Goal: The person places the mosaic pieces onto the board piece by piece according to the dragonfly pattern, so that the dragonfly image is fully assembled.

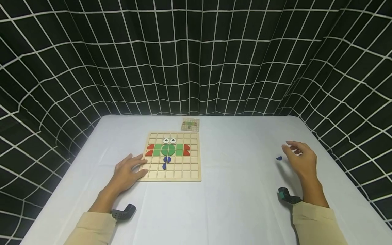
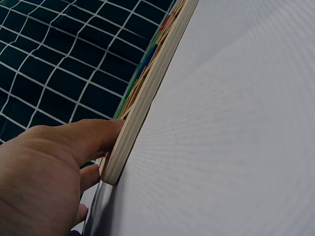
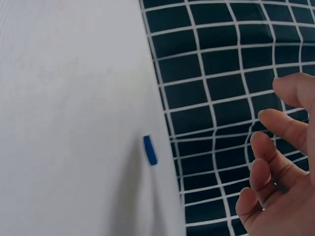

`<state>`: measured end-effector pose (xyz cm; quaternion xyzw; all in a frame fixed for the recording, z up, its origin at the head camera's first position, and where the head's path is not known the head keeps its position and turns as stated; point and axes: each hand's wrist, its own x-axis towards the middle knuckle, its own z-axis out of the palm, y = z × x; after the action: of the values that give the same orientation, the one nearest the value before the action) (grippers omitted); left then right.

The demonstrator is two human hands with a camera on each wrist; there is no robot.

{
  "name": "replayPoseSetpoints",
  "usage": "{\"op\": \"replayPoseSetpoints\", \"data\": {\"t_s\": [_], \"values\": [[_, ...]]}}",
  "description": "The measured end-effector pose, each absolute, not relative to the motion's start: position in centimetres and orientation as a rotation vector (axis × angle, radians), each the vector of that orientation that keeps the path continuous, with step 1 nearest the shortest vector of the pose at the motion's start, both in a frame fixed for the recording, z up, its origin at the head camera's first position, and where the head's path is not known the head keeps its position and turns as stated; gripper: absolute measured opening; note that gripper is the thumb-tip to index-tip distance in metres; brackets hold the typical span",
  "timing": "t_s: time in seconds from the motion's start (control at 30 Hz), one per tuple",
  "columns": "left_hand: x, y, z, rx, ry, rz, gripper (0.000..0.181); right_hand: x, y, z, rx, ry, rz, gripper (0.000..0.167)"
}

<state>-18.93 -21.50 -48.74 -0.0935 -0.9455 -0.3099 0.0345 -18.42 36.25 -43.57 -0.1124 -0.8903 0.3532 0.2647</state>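
A wooden grid board [image 1: 185, 166] lies left of the table's middle. Set in its squares are two eye pieces [image 1: 169, 141], green pieces [image 1: 168, 150], red pieces at both sides and blue rounded pieces [image 1: 167, 159]. My left hand [image 1: 125, 173] rests on the board's left edge, its thumb by the near corner. In the left wrist view the thumb touches the board's rim [image 2: 142, 103]. Far to the right, a blue half-round piece [image 1: 279, 158] lies on the cloth. My right hand [image 1: 301, 158] hovers just right of it, fingers loosely bent, with nothing held.
Behind the board lies a small pattern card [image 1: 190, 124] with a similar picture. A white cloth [image 1: 235, 190] covers the table. Dark curtains with white grid lines [image 1: 196, 61] surround its back and sides. Each wrist wears a dark camera mount [image 1: 124, 212].
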Motion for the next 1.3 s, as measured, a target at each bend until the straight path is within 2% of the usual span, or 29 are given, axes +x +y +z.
{"op": "replayPoseSetpoints", "data": {"t_s": [0.3,0.47,0.63,0.9,1.03,1.3], "values": [[-19.1,-21.1,-48.5,-0.288,-2.910,-0.932,0.043,-18.4,38.1,-45.7,-0.394,-2.687,0.936,0.056],[-19.2,-21.1,-48.2,-0.298,-2.898,-0.940,0.042,-18.7,38.4,-46.7,-0.416,-2.774,0.916,0.062],[-19.2,-21.2,-48.2,-0.280,-2.903,-0.953,0.043,-19.2,38.5,-47.3,-0.430,-2.798,0.874,0.060],[-19.2,-21.4,-48.2,-0.271,-2.908,-0.943,0.042,-19.5,38.0,-48.1,-0.415,-2.802,0.772,0.043],[-19.2,-21.4,-48.3,-0.271,-2.905,-0.948,0.042,-19.5,37.9,-48.3,-0.447,-2.793,0.793,0.043],[-19.0,-21.5,-48.9,-0.281,-2.899,-0.956,0.043,-18.7,36.6,-46.2,-0.292,-2.666,0.840,0.038]]}}
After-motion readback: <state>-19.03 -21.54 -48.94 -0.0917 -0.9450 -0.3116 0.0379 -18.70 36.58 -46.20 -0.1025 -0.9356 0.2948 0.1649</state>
